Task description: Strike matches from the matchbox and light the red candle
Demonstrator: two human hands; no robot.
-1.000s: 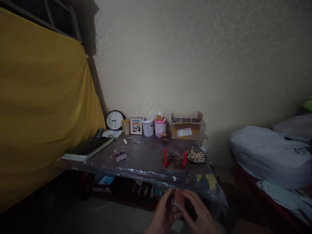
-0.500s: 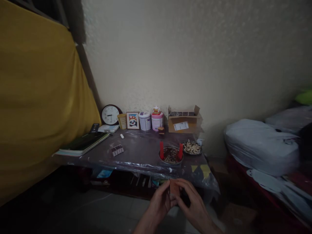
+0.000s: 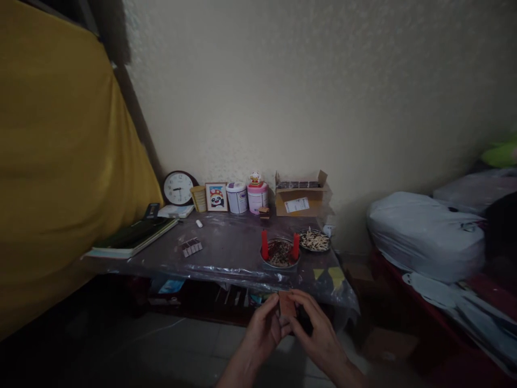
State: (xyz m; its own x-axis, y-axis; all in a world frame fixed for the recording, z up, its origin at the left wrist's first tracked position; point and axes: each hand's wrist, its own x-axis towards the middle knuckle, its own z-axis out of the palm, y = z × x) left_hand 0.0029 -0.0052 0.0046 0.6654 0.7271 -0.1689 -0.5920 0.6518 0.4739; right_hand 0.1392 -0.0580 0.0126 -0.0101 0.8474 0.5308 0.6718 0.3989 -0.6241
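Note:
Both my hands meet low in the middle of the view, in front of a table's near edge. My left hand [image 3: 262, 333] and my right hand [image 3: 317, 334] pinch a small reddish-brown box [image 3: 287, 305] between their fingertips, held upright. Just beyond them on the plastic-covered table [image 3: 226, 258] stands a round metal dish [image 3: 280, 256] of dark bits with two red candles [image 3: 265, 245] at its rim. A second dish [image 3: 314, 240] of pale sticks sits to its right.
Along the wall stand a clock [image 3: 177, 188], a framed picture [image 3: 215, 196], two tins [image 3: 237, 197] and an open cardboard box [image 3: 301, 199]. Books [image 3: 131, 240] lie at the table's left, small boxes [image 3: 191, 247] mid-table. Yellow cloth [image 3: 60, 178] hangs left; wrapped bundles [image 3: 424, 234] lie right.
The view has drifted right and up, so the table sits lower-left in the picture. My hands have risen slightly and still hold the small box between them.

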